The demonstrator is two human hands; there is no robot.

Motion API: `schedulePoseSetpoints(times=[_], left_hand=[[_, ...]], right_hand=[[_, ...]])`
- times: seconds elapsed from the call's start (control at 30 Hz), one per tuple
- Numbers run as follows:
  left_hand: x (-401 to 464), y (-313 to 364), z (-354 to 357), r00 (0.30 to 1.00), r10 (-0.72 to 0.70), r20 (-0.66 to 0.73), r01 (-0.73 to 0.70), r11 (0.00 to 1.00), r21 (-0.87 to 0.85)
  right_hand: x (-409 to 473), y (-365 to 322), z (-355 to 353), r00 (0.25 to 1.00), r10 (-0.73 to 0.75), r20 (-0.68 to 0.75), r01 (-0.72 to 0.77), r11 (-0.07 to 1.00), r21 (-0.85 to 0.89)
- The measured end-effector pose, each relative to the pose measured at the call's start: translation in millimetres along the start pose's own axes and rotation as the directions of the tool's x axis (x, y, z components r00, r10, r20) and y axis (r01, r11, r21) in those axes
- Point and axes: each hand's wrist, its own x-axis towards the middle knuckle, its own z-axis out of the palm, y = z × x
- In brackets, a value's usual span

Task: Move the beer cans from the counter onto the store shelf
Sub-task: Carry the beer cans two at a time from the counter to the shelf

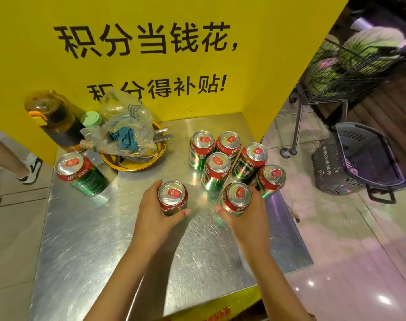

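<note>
Several red-and-green beer cans stand on a steel counter (86, 239). My left hand (152, 213) wraps around one can (172, 196) near the counter's middle. My right hand (249, 216) grips another can (238, 197) at the front of a cluster of several cans (217, 169) on the right side. One can (78, 173) stands alone at the left edge. No store shelf is in view.
A yellow sign wall (151, 54) closes the counter's back. A dark bottle (55, 121), a green-lidded cup (91, 119) and a gold tray (132, 161) with a plastic bag crowd the back left. A shopping cart (350, 72) and basket (357, 163) stand right. A person's feet (31, 170) are at left.
</note>
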Motion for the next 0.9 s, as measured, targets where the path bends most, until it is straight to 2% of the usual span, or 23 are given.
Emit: schedulePoseSetpoints(times=[0.07, 0.2, 0.4, 0.53, 0.67, 0.9], left_hand=[[0, 1, 1, 1.000, 0.000, 0.019, 0.001, 0.999, -0.040], [-7, 4, 2, 0.998, -0.017, -0.063, 0.011, 0.995, -0.100], [-51, -3, -13, 0.988, -0.110, -0.106, 0.092, 0.983, -0.161], [-93, -12, -47, 0.957, -0.227, -0.181, 0.182, 0.955, -0.235], [-141, -26, -101, 0.898, -0.317, -0.303, 0.209, 0.917, -0.340], [-245, -63, -222, 0.760, -0.406, -0.507, 0.106, 0.847, -0.521]], right_hand=[[2, 1, 0, 1.000, 0.008, 0.023, -0.010, 0.995, 0.098], [3, 0, -4, 0.999, -0.030, 0.036, 0.021, 0.975, 0.222], [-15, -1, -6, 0.981, -0.078, 0.177, 0.042, 0.979, 0.200], [-46, -22, -4, 0.942, -0.139, 0.306, 0.054, 0.962, 0.269], [-85, -57, 9, 0.852, -0.262, 0.453, 0.124, 0.942, 0.313], [-201, -139, 68, 0.622, -0.381, 0.684, 0.095, 0.904, 0.417]])
